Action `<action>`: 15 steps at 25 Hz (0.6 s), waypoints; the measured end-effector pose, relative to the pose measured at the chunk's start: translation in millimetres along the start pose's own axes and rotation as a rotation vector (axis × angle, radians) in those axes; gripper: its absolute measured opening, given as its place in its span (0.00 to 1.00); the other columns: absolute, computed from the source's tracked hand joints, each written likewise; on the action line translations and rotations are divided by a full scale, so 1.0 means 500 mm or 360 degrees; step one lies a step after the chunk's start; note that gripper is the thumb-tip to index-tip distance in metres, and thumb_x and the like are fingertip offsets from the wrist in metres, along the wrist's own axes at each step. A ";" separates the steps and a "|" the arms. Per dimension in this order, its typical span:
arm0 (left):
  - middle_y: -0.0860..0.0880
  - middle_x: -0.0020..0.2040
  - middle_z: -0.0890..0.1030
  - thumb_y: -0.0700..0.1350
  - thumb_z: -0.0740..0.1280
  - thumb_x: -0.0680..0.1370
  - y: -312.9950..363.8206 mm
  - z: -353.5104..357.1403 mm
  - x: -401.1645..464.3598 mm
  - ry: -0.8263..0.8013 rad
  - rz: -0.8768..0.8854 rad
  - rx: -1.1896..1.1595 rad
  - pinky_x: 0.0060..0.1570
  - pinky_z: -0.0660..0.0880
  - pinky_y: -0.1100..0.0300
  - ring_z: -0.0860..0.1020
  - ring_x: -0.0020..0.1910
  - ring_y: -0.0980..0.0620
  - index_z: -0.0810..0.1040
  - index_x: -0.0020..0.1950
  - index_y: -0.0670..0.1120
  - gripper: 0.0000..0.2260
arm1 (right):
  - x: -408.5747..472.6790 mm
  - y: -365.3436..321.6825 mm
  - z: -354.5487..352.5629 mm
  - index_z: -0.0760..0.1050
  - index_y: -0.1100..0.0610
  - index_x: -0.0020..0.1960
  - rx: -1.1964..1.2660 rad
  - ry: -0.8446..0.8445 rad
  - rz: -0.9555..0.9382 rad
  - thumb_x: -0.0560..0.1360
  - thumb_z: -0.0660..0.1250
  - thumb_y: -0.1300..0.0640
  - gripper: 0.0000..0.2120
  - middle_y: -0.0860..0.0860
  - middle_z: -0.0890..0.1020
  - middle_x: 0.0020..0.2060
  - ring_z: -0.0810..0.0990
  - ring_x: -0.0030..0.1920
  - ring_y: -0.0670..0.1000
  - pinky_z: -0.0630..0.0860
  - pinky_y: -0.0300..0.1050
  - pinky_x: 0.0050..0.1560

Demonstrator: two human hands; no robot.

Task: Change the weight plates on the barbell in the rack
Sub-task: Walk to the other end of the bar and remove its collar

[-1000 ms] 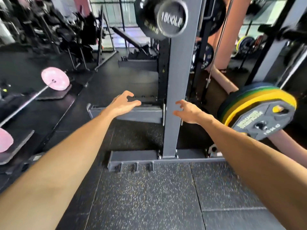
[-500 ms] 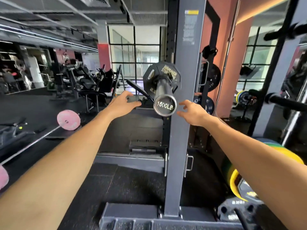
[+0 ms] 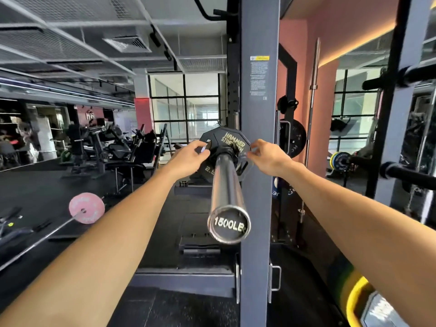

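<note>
While the grey rack upright [image 3: 257, 161] stood just behind the chrome barbell sleeve [image 3: 225, 185], the black Hammer Strength plate [image 3: 226, 140] sat far up it, left hand [image 3: 188, 159] and right hand [image 3: 269, 159] apparently gripping its opposite edges.

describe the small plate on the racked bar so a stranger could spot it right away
Start at the tall grey rack upright in the middle. A chrome barbell sleeve stamped 1500LB juts toward the camera beside it. At its far end sits the small black plate with gold HAMMER STRENGTH lettering, left hand and right hand at its edges; unlike the pink plate at lower left, it is black, angular-edged and racked.
</note>
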State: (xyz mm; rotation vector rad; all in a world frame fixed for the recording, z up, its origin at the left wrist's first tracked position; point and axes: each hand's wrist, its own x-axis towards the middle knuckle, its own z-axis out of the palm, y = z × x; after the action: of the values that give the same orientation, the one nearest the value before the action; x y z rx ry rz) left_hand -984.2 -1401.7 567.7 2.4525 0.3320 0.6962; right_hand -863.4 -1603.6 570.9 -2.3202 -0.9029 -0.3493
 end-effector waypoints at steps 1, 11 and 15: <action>0.49 0.55 0.78 0.58 0.58 0.81 -0.001 0.008 0.018 -0.0005 0.0019 0.0000 0.51 0.69 0.57 0.76 0.52 0.49 0.69 0.70 0.56 0.18 | 0.017 -0.001 0.000 0.69 0.55 0.67 0.0015 0.0006 0.0004 0.79 0.58 0.45 0.20 0.56 0.79 0.60 0.78 0.56 0.57 0.75 0.55 0.59; 0.49 0.52 0.77 0.46 0.60 0.82 0.004 0.072 0.109 0.0040 0.0259 0.0001 0.48 0.66 0.64 0.73 0.48 0.52 0.76 0.67 0.50 0.14 | 0.106 -0.027 0.051 0.78 0.54 0.52 -0.0010 0.0125 -0.0054 0.79 0.58 0.47 0.14 0.56 0.79 0.45 0.77 0.42 0.59 0.74 0.46 0.43; 0.47 0.56 0.80 0.44 0.63 0.81 0.003 0.085 0.123 0.0141 0.0249 -0.0013 0.50 0.67 0.62 0.77 0.55 0.47 0.79 0.61 0.49 0.10 | 0.106 -0.031 0.061 0.67 0.57 0.35 0.0140 0.0167 0.0112 0.78 0.58 0.42 0.21 0.56 0.75 0.36 0.74 0.37 0.60 0.70 0.46 0.38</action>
State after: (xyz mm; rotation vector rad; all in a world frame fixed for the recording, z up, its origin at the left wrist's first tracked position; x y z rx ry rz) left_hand -909.6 -1398.8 563.6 2.4635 0.1713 0.8720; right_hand -834.5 -1547.7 577.7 -2.2252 -0.7684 -0.3898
